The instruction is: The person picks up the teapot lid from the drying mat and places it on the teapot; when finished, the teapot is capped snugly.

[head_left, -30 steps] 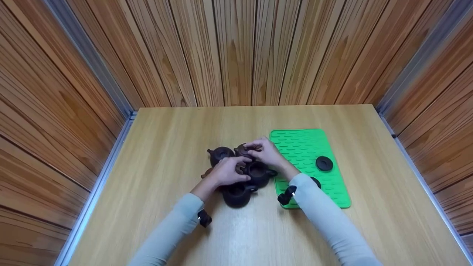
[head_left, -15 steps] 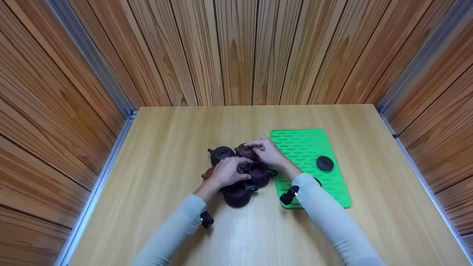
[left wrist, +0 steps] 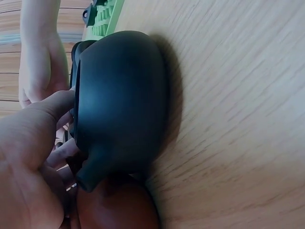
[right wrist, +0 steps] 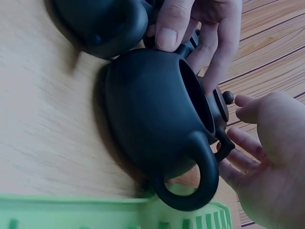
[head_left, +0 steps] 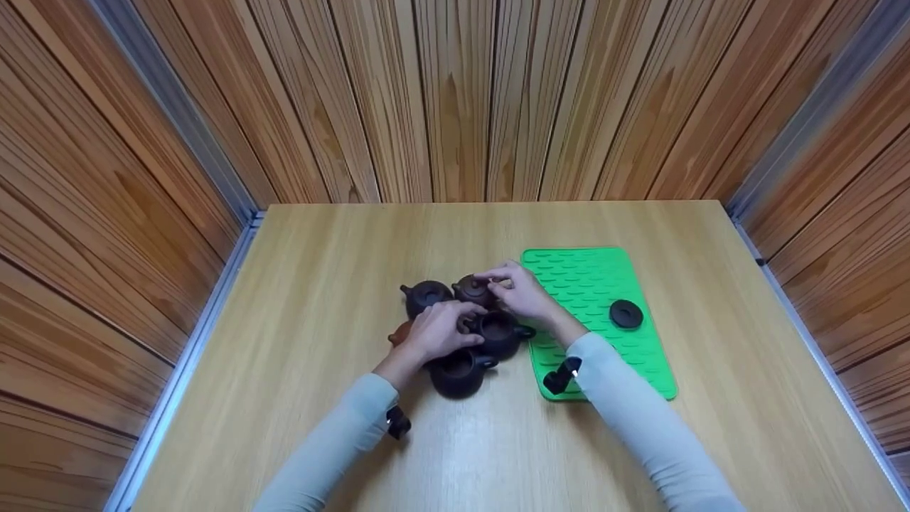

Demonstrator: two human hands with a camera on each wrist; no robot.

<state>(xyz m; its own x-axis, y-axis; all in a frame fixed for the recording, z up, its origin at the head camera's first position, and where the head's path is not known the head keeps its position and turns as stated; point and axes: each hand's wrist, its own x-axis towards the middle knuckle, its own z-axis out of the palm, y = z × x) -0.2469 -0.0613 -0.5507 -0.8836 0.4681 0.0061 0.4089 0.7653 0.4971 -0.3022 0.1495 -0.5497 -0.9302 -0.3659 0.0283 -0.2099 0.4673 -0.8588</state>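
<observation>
Several small clay teapots stand clustered mid-table. My left hand [head_left: 442, 328] spreads over them, thumb and fingers on either side of the spout of an open dark teapot [right wrist: 147, 114]. Its thumb overlaps the rim of another open dark teapot [left wrist: 121, 100] in front. My right hand [head_left: 522, 293] is at a brown lidded teapot [head_left: 468, 290] at the back, thumb and forefinger beside the lid's knob [right wrist: 228, 98], other fingers at its handle [right wrist: 225, 145]. A dark lidded teapot [head_left: 426, 295] stands back left. An orange-brown teapot [left wrist: 116, 205] is partly hidden under my left hand.
A green ridged mat [head_left: 576, 274] lies to the right, close to the teapots. A round black lid [head_left: 626, 314] rests on it, and my right forearm covers part of the mat. Wood-panelled walls rise at the back and sides of the table [head_left: 320, 270].
My right hand and forearm have shifted slightly rightward. A brown piece that showed between the right fingers a second ago no longer shows there. The left hand stays almost in place.
</observation>
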